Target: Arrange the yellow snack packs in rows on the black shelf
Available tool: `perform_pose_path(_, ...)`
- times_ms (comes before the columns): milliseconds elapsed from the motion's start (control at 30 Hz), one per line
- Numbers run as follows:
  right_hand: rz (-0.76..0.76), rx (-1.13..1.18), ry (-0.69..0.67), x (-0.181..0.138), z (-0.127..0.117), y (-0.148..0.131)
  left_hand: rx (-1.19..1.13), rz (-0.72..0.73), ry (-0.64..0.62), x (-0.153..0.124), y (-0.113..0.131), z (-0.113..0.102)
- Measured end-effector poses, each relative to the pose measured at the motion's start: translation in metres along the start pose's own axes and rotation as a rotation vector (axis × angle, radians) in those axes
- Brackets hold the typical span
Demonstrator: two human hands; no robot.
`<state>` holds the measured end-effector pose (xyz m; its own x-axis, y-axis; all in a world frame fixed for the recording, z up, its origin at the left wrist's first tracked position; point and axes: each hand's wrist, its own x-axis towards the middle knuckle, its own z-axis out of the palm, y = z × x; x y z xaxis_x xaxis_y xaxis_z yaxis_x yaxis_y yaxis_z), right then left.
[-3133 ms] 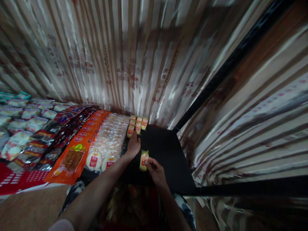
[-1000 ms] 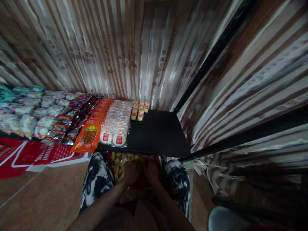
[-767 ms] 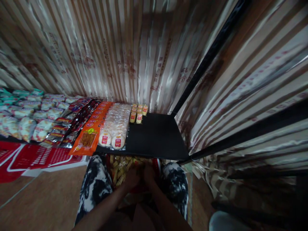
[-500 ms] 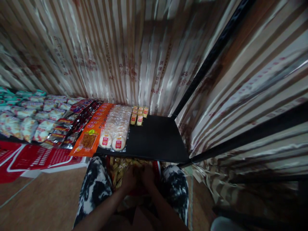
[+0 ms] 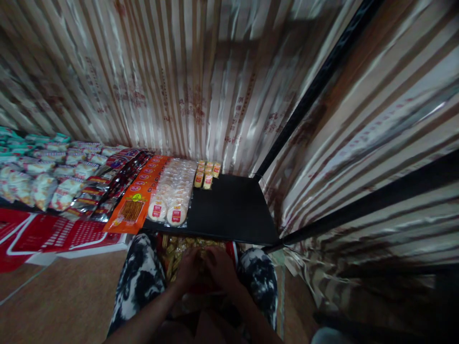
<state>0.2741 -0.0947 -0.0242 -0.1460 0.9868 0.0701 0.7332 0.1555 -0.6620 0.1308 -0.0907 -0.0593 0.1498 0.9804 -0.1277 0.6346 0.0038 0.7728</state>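
Fingers (image 5: 212, 256): curled inward and dim with shadow, those of the two hands close to each other; I cannot tell whether they pinch anything or are pressed together.
Left hand (image 5: 188, 268): low between the knees, over the left and middle part of the red container (image 5: 234, 253), back of the hand upward.
Right hand (image 5: 221, 267): just beside the left one, angled toward it, near the container's right edge.
Yellow-wrapped packets (image 5: 172, 260): heaped loosely in the container, showing beyond and to the left of the hands; those beneath the hands are hidden.
Small yellow cake packs (image 5: 208, 180): a little group standing at the back of the black shelf (image 5: 233, 205), two in the front row, red labels facing out.
Round white crackers (image 5: 177, 215): clear-wrapped, in two columns running front to back, just left of the cake packs.
Orange snack bag (image 5: 131, 209): next leftward, brown sticks showing through its window.
Farther left: dark red and silver packets (image 5: 95, 191), white packets (image 5: 43, 188), then teal ones (image 5: 14, 143).
Knees (image 5: 143, 263): in black-and-white patterned cloth, either side of the container.
Backdrop: striped sheeting (image 5: 172, 81) behind the shelf.
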Motion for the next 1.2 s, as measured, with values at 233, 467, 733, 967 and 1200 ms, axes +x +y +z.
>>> perform_pose_path(233, 0.074, 0.327, 0.098, 0.006, -0.022, -0.014, -0.091, -0.024, 0.019, -0.003, 0.023, -0.02)
perform_pose_path(467, 0.148, 0.484, 0.098, 0.025, -0.029, -0.023, -0.223, 0.068, 0.105, 0.012, 0.055, -0.047)
perform_pose_path(733, 0.142, 0.39, 0.142, 0.058, -0.03, -0.028, -0.11, 0.074, 0.173, 0.041, 0.057, -0.053)
perform_pose_path(967, 0.186, 0.363, 0.228, 0.102, -0.023, -0.017, -0.139, 0.177, 0.336, 0.056, 0.067, -0.046)
perform_pose_path(1200, 0.212, 0.305, 0.276, 0.15, -0.02, -0.017, -0.156, 0.151, 0.301, 0.086, 0.072, -0.034)
